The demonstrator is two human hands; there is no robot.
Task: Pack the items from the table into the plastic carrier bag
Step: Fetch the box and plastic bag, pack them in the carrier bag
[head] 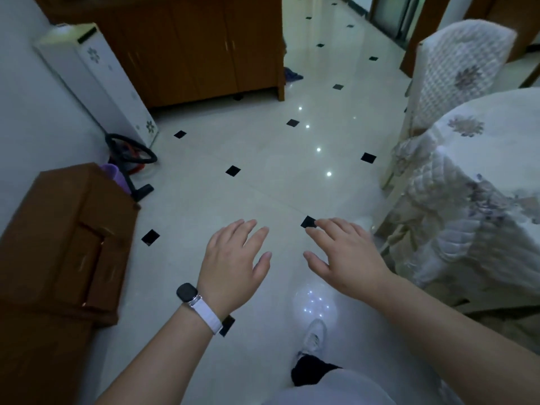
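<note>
pale glossy floor tiles with small black diamond insets (263, 185) fill most of the head view, and none of the packing shows as done: no plastic carrier bag and no loose items are in sight. the table under a quilted cream cloth with grey flower prints (491, 159) stands at the right edge. the part of its top that shows carries nothing that can be made out, and the rest is out of frame. judged from this, the task is at its very start, with bag and items not yet in reach.

the left hand (233, 258), with a black watch on a white strap (191, 299) at its wrist, and the right hand (347, 255) hover side by side over the floor, palms down. the fingers (248, 229) of both are straight and slightly spread, holding nothing. the table lies near the right hand, to its right and apart from it. where the bag lies relative to the fingers cannot be told.
</note>
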